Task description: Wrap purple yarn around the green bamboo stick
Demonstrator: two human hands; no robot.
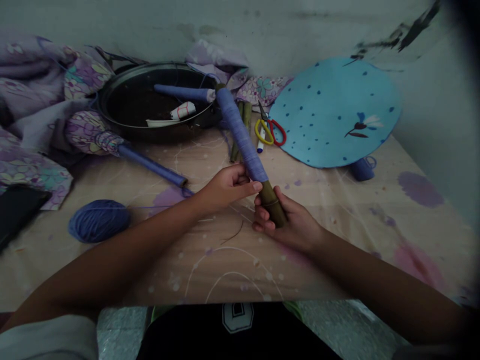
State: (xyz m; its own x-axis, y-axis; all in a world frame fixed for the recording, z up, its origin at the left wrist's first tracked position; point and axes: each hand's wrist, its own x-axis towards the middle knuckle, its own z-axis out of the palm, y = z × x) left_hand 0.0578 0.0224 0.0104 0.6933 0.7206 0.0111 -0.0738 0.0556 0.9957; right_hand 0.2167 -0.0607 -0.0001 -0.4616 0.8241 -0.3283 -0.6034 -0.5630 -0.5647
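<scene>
Only the head view shows. The one readable-looking mark is a pale block letter in the emblem (238,317) on the black shirt (195,335); whether it is O or D cannot be told.

The bamboo tube (273,199) slants from the hands up over the table to the right side of the black pan (150,122), mostly wrapped in violet-blue yarn (242,135), its lower end bare. The right hand (294,220) is clamped round that bare end. The left hand (232,185) is closed on the tube at the wrap's lower edge, thumb across the front; whether it pinches a strand cannot be told.

A strip of patterned tablecloth (240,285) with one thin dark thread (233,235) on it separates the hands from the front edge. Upward, the pan, one pair of scissors (270,131) with one red and one yellow handle, and one blue-ended marker (260,145) crowd the tube; more room lies right, below the spotted blue disc (330,115).

Besides the tube there are two wrapped sticks: one (180,93) over the pan, one (152,165) ending in floral cloth (88,131). One yarn ball (99,221) sits left, and at least two bare bamboo pieces (246,119) lie behind the tube.
</scene>
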